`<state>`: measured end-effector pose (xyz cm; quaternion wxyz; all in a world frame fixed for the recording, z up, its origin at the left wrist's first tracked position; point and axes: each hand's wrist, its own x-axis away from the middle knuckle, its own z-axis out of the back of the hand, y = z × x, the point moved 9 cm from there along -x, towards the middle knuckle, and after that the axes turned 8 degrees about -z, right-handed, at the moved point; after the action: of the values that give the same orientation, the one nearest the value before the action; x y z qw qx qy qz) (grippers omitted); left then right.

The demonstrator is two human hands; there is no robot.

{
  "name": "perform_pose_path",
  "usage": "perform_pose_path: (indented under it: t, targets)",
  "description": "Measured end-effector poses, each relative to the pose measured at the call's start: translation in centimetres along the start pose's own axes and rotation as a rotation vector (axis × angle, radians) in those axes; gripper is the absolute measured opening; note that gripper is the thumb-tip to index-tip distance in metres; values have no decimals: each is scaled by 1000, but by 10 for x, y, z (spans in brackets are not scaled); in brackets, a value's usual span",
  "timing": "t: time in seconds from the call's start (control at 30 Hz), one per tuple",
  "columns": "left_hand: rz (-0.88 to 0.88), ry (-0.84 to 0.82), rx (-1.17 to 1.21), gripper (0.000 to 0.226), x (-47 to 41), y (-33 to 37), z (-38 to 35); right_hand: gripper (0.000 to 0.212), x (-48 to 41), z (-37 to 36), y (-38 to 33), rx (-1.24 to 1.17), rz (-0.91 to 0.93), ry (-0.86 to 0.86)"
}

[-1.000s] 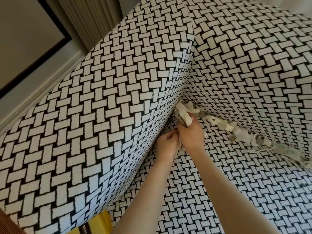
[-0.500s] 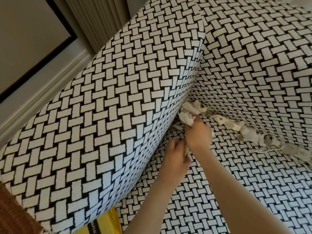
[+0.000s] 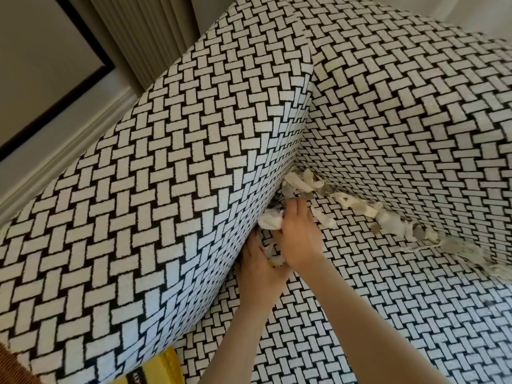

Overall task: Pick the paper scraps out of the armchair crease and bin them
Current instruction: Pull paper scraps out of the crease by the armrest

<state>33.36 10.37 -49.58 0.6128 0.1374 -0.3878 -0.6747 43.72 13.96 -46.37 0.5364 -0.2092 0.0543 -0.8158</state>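
White and grey paper scraps lie along the crease between the seat and the backrest of the black-and-white woven armchair, thickest in the corner by the armrest. My right hand grips a crumpled wad of white scraps beside the armrest's inner wall. My left hand sits just below it, palm up and cupped round more scraps, pressed against the armrest. No bin is in view.
The wide armrest rises at the left, the seat cushion spreads to the lower right. A yellow object pokes out at the bottom edge. A wall with pleated curtain stands behind the chair.
My right hand has pulled back from the corner toward me with its wad of scraps. My left hand has turned palm up beneath it and holds scraps now.
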Motion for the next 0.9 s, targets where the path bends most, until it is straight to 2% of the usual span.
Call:
perform_pose_path:
  t: [0.07, 0.1, 0.17, 0.27, 0.43, 0.5, 0.57, 0.63, 0.73, 0.8, 0.9]
  targets:
    - [-27, -8, 49, 107, 0, 1, 1, 60, -2, -6, -8, 95, 8, -28]
    - [-40, 6, 66, 110, 1, 2, 2, 54, -2, -8, -13, 120, 29, -31]
    - [-54, 36, 77, 110, 2, 0, 3, 42, -2, -10, -18, 117, 41, -22]
    - [-97, 38, 41, 105, 4, 0, 4, 44, 0, -13, -12, 76, 23, 4]
    - [-208, 16, 1, 106, 7, 14, -5, 50, 12, 14, 12, -3, 38, 338]
    - [-214, 15, -45, 102, 7, 21, -12, 46, 15, 22, 27, 49, -19, 409]
    - [-199, 31, -62, 95, 6, 25, -15, 46, 14, 21, 41, 60, -95, 410]
    - [-181, 50, -61, 89, 6, 25, -17, 38, 15, 17, 51, -43, -108, 387]
    - [-132, 93, 80, 70, 7, 20, -13, 25, 25, 15, 66, -419, -130, 382]
    - [-101, 81, 262, 71, 8, 19, -12, 19, 28, 9, 75, -575, -224, 321]
    - [-58, -22, 479, 76, 9, 25, -23, 9, 31, 7, 76, -751, -341, 311]
